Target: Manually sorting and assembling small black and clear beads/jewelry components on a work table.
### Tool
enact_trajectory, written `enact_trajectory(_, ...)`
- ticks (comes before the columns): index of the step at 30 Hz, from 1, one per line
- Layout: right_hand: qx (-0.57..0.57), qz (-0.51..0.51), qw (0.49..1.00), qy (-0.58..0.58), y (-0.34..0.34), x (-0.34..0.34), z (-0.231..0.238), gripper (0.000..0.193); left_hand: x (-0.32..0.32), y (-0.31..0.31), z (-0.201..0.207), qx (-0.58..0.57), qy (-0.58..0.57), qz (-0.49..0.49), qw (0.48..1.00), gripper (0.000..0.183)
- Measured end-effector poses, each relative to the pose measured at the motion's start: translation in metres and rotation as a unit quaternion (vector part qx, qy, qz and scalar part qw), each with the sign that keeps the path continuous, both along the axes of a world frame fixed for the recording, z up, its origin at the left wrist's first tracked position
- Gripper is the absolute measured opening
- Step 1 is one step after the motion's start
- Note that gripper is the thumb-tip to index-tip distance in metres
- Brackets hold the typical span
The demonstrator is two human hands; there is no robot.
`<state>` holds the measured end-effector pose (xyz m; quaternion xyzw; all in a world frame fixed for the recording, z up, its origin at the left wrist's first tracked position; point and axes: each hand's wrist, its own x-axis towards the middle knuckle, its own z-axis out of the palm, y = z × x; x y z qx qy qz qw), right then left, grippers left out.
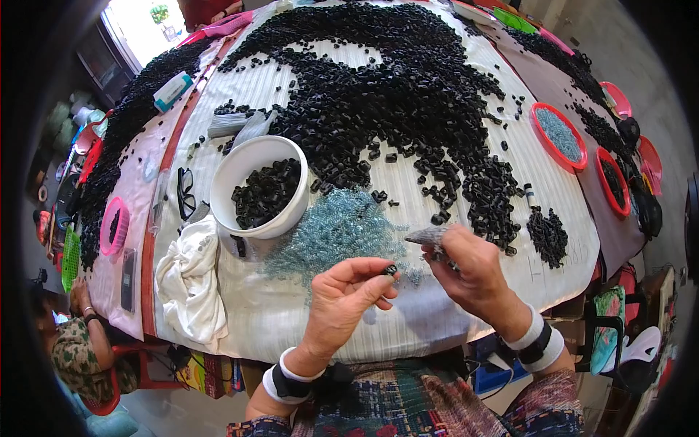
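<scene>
My left hand (342, 302) pinches a small black ring-like plastic part (390, 270) between thumb and fingertips. To its right, my right hand (470, 269) is closed around a grey pointed object (428, 235). Its narrow tip points left, toward the black part but apart from it; my fingers hide the rest, and its kind cannot be made out. Just beyond both hands lies a heap of small, see-through bluish pieces (338, 229). A white bucket (222, 191) holding black parts stands left of that heap. Loose black parts (386, 95) spread widely over the far table.
A white cloth (191, 284) and black-framed glasses (186, 191) lie on the left. Red baskets (539, 124) stand on the right-hand table. Black parts form a small pile (547, 237) near the right edge. Another person's hand (80, 295) rests at the left table.
</scene>
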<state>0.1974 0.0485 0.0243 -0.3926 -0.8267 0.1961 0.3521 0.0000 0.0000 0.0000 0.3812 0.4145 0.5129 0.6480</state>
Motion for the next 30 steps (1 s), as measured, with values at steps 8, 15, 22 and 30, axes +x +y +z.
enact_trajectory(8, 0.03, -0.059, 0.981, -0.184, 0.013, 0.023, -0.044, 0.018, -0.005, 0.005, -0.005, -0.086, -0.078, 0.013, 0.993, 0.014)
enact_trajectory(15, 0.03, -0.068, 0.994, -0.084, 0.044, 0.009, -0.021, 0.017, -0.008, 0.014, -0.011, -0.101, -0.106, -0.006, 0.989, 0.015)
enact_trajectory(22, 0.055, -0.018, 0.992, -0.116, 0.099, -0.025, -0.031, 0.017, -0.017, 0.022, -0.013, -0.121, -0.173, -0.023, 0.977, 0.018)
enact_trajectory(30, 0.02, 0.04, 0.988, -0.149, 0.113, -0.047, -0.051, 0.022, -0.022, 0.025, -0.016, -0.128, -0.206, -0.053, 0.969, 0.021)
